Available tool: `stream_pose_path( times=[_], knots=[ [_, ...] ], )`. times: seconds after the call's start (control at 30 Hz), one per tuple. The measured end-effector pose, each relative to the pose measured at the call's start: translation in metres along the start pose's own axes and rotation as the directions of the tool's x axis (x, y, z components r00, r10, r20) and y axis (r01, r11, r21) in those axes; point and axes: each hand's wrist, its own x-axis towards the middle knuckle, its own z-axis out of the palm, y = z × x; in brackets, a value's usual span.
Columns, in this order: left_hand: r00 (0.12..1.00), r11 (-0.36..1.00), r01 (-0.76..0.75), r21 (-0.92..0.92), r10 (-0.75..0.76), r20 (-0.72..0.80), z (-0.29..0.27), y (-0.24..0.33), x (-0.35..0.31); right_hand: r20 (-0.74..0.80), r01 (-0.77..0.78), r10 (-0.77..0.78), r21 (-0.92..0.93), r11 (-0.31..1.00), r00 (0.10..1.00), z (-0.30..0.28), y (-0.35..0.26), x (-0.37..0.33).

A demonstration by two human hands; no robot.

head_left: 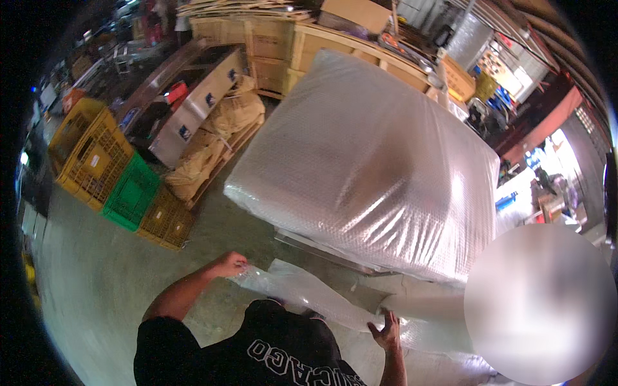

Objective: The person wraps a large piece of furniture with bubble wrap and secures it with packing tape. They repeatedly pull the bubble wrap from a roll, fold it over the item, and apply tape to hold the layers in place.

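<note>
A long strip of clear bubble wrap point(309, 289) stretches in front of my body. My left hand point(232, 264) is closed on its left end, fingers pinched together. Farther right, my right hand point(387, 331) rests at the strip's near edge, thumb and fingers spread. Just beyond that hand lies a pale, roll-like length of wrap point(425, 307), its right part hidden by a blurred round patch. Ahead stands a large block-shaped load point(360, 148) covered in bubble wrap, its top sheet creased toward the near right corner.
Yellow crates point(96, 151) and a green crate point(132, 193) stand in a row at left. Behind them a steel cabinet point(199, 103) lies beside brown-wrapped goods point(219, 132) on a pallet. Wooden crates point(270, 48) line the back. A low base point(322, 251) juts out under the load.
</note>
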Motion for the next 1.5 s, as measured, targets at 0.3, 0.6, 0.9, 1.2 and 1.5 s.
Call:
stream_pose_path(
  times=[0.3, 0.6, 0.9, 1.2, 1.5],
  knots=[
    [0.958, 0.984, -0.063, 0.168, 0.107, -0.266, -0.147, 0.096, 0.041, -0.24, -0.078, 0.003, -0.302, 0.95, 0.971, 0.064, 0.015, 0.009],
    [0.874, 0.979, -0.14, 0.15, 0.194, -0.445, -0.19, 0.06, 0.058, -0.324, 0.033, -0.02, 0.036, 0.999, 0.946, -0.047, 0.031, 0.082],
    [0.857, 0.984, -0.079, 0.161, 0.15, -0.494, -0.214, 0.089, 0.053, -0.503, 0.072, -0.02, 0.083, 0.994, 0.864, -0.043, -0.001, 0.131],
    [0.816, 0.994, -0.094, 0.062, 0.113, -0.567, -0.226, 0.061, 0.042, -0.563, 0.094, -0.106, -0.051, 0.994, 0.819, -0.038, -0.012, 0.14],
    [0.839, 0.995, -0.083, 0.055, 0.099, -0.535, -0.24, 0.059, 0.052, -0.643, 0.075, -0.059, -0.003, 0.997, 0.764, -0.026, -0.01, 0.144]
  ],
)
